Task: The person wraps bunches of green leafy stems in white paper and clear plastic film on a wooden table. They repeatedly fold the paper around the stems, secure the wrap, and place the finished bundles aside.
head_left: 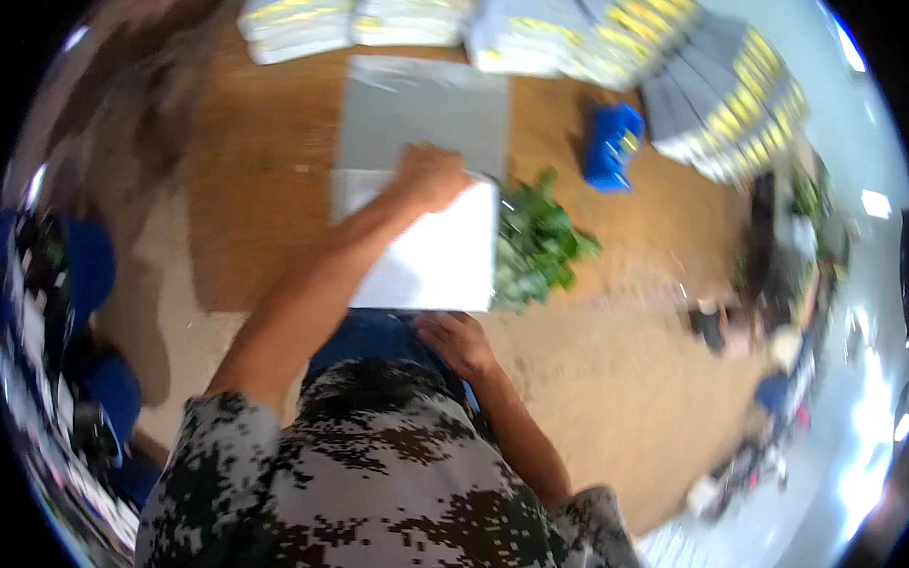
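My left hand reaches across a flat white sheet or pad, its curled fingers gripping the top edge, slightly blurred. The white piece lies at the near edge of the wooden table, partly over a grey rectangular sheet. Below the white piece, by my waist, my right hand has its fingers curled at the near edge; what they hold is hidden. Leafy green stems lie just right of the white piece.
Stacks of grey-and-yellow printed packs line the far side, with a blue object before them at the right. Blue containers with dark items stand at the far left. Plants and mixed items are along the right rim.
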Action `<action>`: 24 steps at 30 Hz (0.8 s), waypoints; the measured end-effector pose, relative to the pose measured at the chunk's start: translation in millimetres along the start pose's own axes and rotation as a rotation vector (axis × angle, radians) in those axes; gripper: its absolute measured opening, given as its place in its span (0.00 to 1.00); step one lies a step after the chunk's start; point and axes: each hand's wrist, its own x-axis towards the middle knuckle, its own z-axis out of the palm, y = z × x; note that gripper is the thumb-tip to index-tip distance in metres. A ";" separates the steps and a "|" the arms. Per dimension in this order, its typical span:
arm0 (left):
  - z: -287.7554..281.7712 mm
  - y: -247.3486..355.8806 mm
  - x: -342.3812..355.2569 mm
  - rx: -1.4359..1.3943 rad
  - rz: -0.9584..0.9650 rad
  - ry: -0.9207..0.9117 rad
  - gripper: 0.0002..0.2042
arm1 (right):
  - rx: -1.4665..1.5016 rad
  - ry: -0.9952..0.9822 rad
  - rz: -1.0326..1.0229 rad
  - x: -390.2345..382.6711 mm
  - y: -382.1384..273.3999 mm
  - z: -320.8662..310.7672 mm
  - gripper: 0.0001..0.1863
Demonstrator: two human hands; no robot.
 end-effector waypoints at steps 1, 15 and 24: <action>7.6 -6.8 5.1 -0.051 -0.055 -0.061 0.27 | 0.307 -0.047 0.033 8.5 2.5 8.9 0.16; -59.3 -114.8 -235.4 -0.340 -0.578 0.504 0.22 | -0.449 -0.363 -0.016 31.3 -32.3 113.1 0.21; 13.1 -284.9 -306.5 -0.445 -1.019 0.739 0.28 | -0.913 -0.440 0.144 159.3 27.2 260.4 0.19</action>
